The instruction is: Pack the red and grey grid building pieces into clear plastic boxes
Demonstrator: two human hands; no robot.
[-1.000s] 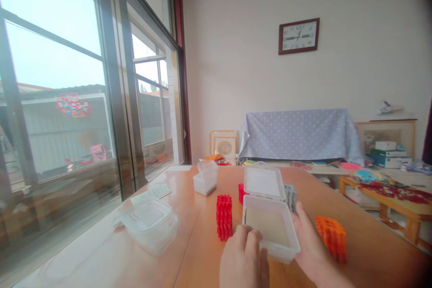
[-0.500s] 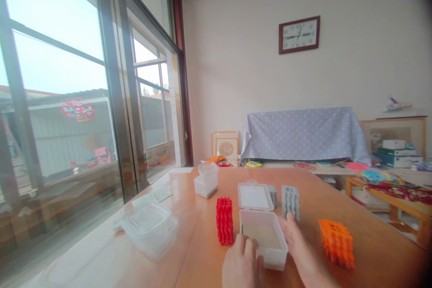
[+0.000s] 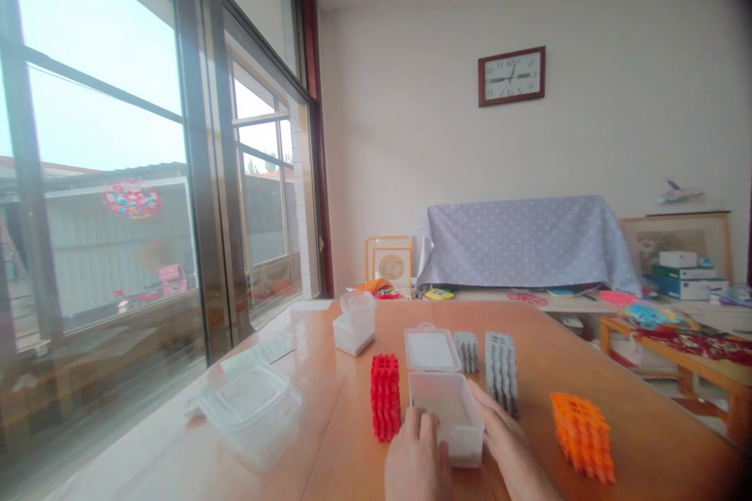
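Note:
A small clear plastic box (image 3: 445,416) with its hinged lid (image 3: 432,349) standing open sits on the wooden table (image 3: 346,438) in front of me. My left hand (image 3: 416,460) rests against the box's near left corner, fingers curled over its rim. My right hand (image 3: 506,446) lies along the box's right side, fingers pressed to its wall. A red stack of lattice blocks (image 3: 385,395) stands just left of the box. Two grey stacks (image 3: 501,360) stand behind it on the right. An orange stack (image 3: 581,435) leans further right.
A larger clear lidded container (image 3: 252,409) sits at the table's left edge by the window. Another small open box (image 3: 354,324) stands further back. A low side table (image 3: 675,348) with clutter is at the right, and a cloth-covered bench lies beyond the table.
The open box has come down from a lifted, tilted position and now rests flat on the table. Both hands lowered with it and stay against its sides.

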